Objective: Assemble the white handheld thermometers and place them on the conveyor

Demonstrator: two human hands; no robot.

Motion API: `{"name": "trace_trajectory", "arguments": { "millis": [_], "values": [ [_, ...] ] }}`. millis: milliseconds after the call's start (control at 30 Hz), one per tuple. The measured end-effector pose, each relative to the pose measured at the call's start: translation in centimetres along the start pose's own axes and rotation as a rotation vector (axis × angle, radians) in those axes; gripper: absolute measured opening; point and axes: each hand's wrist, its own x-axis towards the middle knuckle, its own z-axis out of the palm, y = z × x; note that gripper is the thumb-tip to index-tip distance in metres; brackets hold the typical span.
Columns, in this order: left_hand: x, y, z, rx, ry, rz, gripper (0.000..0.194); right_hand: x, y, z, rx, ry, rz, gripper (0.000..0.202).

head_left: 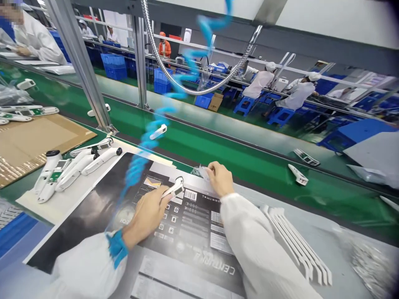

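Observation:
My left hand is closed around a white handheld device with a small grey display, which looks like a thermometer. Its head points away from me, over a dark printed sheet. A blue wrist strap with a coiled blue cord circles my left wrist. At the bench's far edge, my right hand has its fingers curled onto some crinkled clear plastic; the fingertips are partly hidden. To the left lie several similar white devices, one with a green circuit board showing.
Beyond the bench runs a green conveyor belt carrying scattered white device parts. Right of my forearm lie several long white plastic strips and a clear bag of small parts. Cardboard lies left; a metal post stands near it.

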Motion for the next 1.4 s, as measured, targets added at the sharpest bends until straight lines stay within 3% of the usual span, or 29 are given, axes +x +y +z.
{"name": "trace_trajectory", "arguments": {
  "millis": [100,167,300,400,500,600,733,833,900,1000,1233,1400],
  "values": [
    [-3.8,-1.8,1.1,0.125,0.058,0.217,0.028,2.4,1.8,1.9,-0.105,0.037,0.116,0.005],
    [-6.1,-3.3,1.7,0.194,0.151,0.377,0.028,1.7,3.2,1.7,-0.16,0.066,0.136,0.015],
    [-8.4,-6.3,1.9,0.322,0.203,0.723,0.028,-4.1,7.3,-2.3,-0.271,0.103,0.144,0.015],
    [-8.4,-7.4,1.5,0.309,0.135,0.816,0.03,-10.0,11.0,-5.5,-0.392,0.142,0.251,0.02],
    [-7.9,-6.8,1.1,0.146,0.088,0.667,0.027,-15.2,13.1,-6.4,-0.476,0.128,0.306,0.027],
    [-7.3,-4.8,0.4,-0.124,-0.03,0.315,0.028,-17.8,12.8,-5.7,-0.47,0.049,0.279,0.031],
    [-6.3,-1.2,-1.0,-0.45,-0.277,-0.078,0.044,-17.2,11.8,-4.8,-0.395,-0.099,0.384,0.025],
    [-5.8,0.7,-1.4,-0.567,-0.318,-0.228,0.054,-15.5,12.3,-4.8,-0.376,-0.172,0.478,0.028],
    [-5.5,1.3,-1.2,-0.606,-0.311,-0.271,0.058,-14.6,12.9,-5.2,-0.362,-0.231,0.521,0.025],
    [-5.3,1.5,-0.6,-0.682,-0.31,-0.212,0.058,-14.2,13.1,-5.8,-0.338,-0.288,0.527,0.016],
    [-4.9,1.7,0.6,-0.67,-0.344,-0.125,0.054,-14.3,11.6,-5.5,-0.357,-0.257,0.631,0.023],
    [-4.7,2.3,0.4,-0.617,-0.337,-0.116,0.051,-14.5,11.0,-8.1,-0.196,-0.258,0.62,0.013]
  ]
}}
